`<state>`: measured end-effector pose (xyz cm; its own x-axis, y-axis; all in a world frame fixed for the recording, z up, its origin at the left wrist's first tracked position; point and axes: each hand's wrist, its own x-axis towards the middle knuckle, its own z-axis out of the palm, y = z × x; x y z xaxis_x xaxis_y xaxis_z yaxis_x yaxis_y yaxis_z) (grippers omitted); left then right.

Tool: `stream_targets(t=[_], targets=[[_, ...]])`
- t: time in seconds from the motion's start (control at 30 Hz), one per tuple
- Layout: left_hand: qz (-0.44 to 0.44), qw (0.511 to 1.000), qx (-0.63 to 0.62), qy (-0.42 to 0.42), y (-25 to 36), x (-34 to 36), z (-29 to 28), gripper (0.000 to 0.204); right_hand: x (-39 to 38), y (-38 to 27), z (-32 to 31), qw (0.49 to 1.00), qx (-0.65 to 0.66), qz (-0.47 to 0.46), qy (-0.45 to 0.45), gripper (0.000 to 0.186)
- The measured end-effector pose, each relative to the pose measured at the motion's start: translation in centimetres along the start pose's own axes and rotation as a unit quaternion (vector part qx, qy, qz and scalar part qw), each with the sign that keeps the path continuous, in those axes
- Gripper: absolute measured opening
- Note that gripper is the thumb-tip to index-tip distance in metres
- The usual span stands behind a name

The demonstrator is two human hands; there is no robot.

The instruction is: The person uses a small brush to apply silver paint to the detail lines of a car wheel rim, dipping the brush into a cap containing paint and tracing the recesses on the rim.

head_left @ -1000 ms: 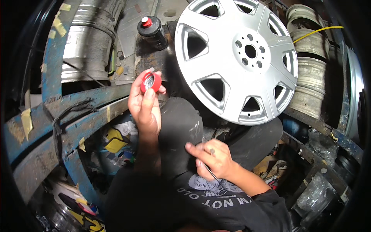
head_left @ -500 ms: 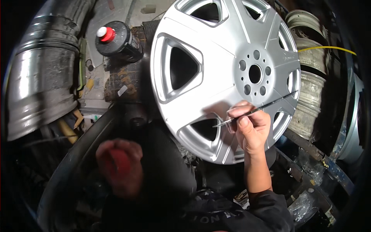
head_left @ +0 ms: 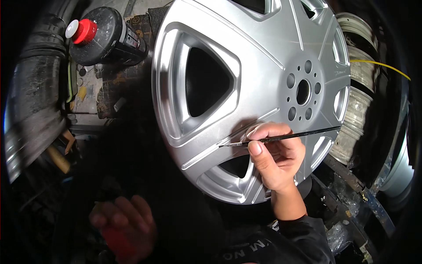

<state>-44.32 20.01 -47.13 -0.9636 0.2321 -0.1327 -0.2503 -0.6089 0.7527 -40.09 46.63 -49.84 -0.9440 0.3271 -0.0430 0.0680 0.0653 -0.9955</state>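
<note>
Since a half-second ago: closer now, the silver alloy wheel (head_left: 246,92) fills more of the view; the right hand (head_left: 274,160) has dropped from beside the hub to the lower spoke, and the left hand (head_left: 125,224) sits lower and nearer the wheel's bottom edge.
Right hand: pinches a thin black-handled brush (head_left: 281,137) between thumb and fingers, the tip laid against the ridge of the spoke below and left of the hub (head_left: 302,91).
Left hand: blurred in shadow below the wheel's lower left rim, curled around a small red object (head_left: 118,242); what it is cannot be told at this sharpness.
Wheel: propped on edge and tilted, face toward the camera, lower rim near the person's dark clothing.
Progress: judging by the brush tip on the spoke, fine touch-up looks under way; no wet paint or finished patch can be made out, so how much is done or left cannot be told.
Beyond the wheel: a black bottle with a red cap (head_left: 103,37) stands just off its upper left edge; worn bare rims (head_left: 354,114) are stacked behind its right edge, a yellow cable (head_left: 382,66) crossing above them.
</note>
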Motion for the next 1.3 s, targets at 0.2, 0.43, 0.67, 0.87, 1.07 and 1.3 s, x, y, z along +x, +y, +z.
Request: stream_targets(t=[0.2,0.43,0.67,0.87,1.07,1.3], targets=[[-0.006,1.000,0.008,0.004,0.1,-0.2,-0.1,0.056,-0.3,-0.8,0.2,0.997,-0.045,0.064,-0.010,0.016],[-0.012,1.000,0.001,0.015,0.1,-0.1,0.1,0.055,-0.1,0.5,0.1,0.999,-0.037,-0.028,-0.002,0.014],[-0.019,0.999,-0.007,0.032,0.3,-0.1,0.2,0.050,-0.2,0.2,0.1,0.999,-0.027,-0.016,-0.009,0.017],[-0.022,0.999,0.012,0.034,0.3,-0.1,0.5,0.051,-0.2,0.2,0.3,0.999,-0.025,-0.012,0.021,0.017],[-0.025,0.999,-0.006,0.029,0.3,0.0,0.4,0.047,-0.1,0.5,0.3,0.999,-0.029,-0.039,0.023,0.018],[-0.031,0.999,-0.008,0.030,0.4,0.0,0.5,0.043,0.5,0.5,0.1,0.996,-0.054,-0.071,-0.022,0.021]])
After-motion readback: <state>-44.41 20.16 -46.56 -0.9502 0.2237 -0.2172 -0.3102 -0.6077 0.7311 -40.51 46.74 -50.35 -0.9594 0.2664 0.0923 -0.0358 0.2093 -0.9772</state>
